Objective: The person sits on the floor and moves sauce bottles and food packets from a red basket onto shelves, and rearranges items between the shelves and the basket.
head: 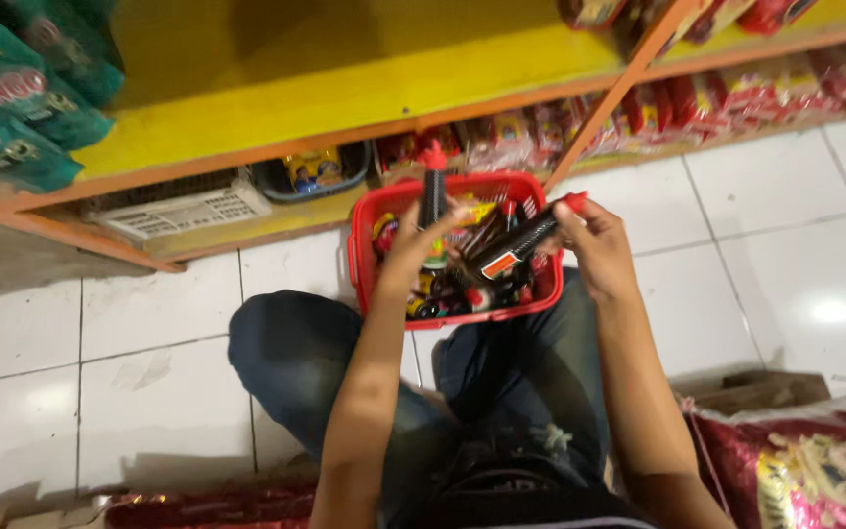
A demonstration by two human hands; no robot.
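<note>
A red plastic basket (362, 264) rests on my knees, filled with several dark sauce bottles with red caps. My left hand (413, 247) holds one dark bottle (432, 191) upright above the basket, its red pointed cap up. My right hand (594, 245) grips a second dark bottle (521, 243) tilted, its red cap by my fingers and its base over the basket.
A yellow shelf with an orange edge (345, 98) runs across ahead. Under it sit a white crate (183, 211), a dark basket (310, 174) and rows of red packets (697, 103). Green packets (12, 98) hang left. A red patterned sack (805, 470) lies right on white tiles.
</note>
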